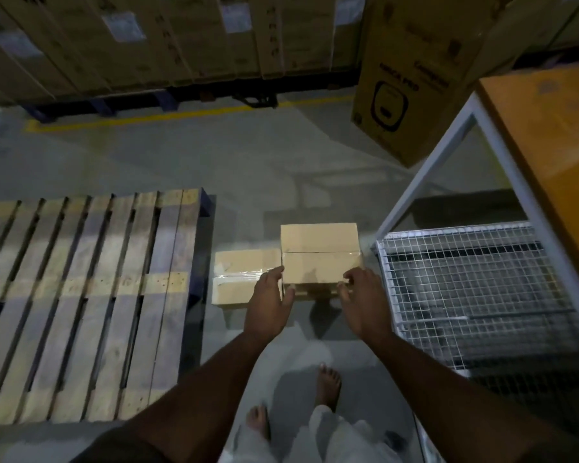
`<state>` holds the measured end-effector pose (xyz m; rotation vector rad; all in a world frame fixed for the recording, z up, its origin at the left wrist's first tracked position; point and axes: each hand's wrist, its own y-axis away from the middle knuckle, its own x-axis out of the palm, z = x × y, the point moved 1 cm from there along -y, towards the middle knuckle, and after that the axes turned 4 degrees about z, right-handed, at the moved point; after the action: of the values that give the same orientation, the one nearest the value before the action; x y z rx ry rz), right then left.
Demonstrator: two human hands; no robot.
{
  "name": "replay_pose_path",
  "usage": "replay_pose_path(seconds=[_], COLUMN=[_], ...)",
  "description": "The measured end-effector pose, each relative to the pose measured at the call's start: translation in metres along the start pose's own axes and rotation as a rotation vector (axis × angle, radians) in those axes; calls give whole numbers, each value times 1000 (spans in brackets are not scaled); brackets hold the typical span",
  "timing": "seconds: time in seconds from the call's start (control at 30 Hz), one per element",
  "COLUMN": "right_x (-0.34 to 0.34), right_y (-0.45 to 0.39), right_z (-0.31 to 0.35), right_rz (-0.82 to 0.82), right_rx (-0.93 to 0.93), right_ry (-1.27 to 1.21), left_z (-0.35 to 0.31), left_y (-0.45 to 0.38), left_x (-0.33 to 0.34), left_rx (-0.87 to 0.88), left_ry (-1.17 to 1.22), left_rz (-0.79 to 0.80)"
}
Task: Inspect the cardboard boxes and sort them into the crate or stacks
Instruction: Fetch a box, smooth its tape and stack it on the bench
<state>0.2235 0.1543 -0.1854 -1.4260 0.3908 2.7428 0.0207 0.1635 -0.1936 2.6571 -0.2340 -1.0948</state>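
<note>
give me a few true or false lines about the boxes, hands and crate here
1. Both hands, left hand and right hand, are on the taped tan cardboard box. True.
2. A second, lower tan cardboard box sits on the wooden slatted pallet. False: it is on the floor beside the pallet.
3. The white wire mesh crate lies to the person's right. True.
4. The held box is open. False: clear tape seals its flaps.
</note>
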Motion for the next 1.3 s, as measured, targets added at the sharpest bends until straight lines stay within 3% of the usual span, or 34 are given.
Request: replay_pose_path(seconds=[0.3, 0.53, 0.83, 1.07, 1.3], right_x=[54, 138, 224, 239, 170], right_y=[-100, -183, -225, -222, -223], right_z=[-63, -131, -208, -214, -165], right_rz=[49, 32, 161, 137, -43], right_rx=[209, 510, 689, 631, 545], right_ry=[-78, -183, -182, -195, -291], left_z=[26, 102, 187, 191, 125], left_y=[-128, -209, -255, -255, -259], left_x=[67, 139, 194, 196, 132], left_rx=[-178, -358, -650, -528, -387], left_ry=[43, 119, 249, 293, 326], left_rz=[45, 91, 203, 172, -10])
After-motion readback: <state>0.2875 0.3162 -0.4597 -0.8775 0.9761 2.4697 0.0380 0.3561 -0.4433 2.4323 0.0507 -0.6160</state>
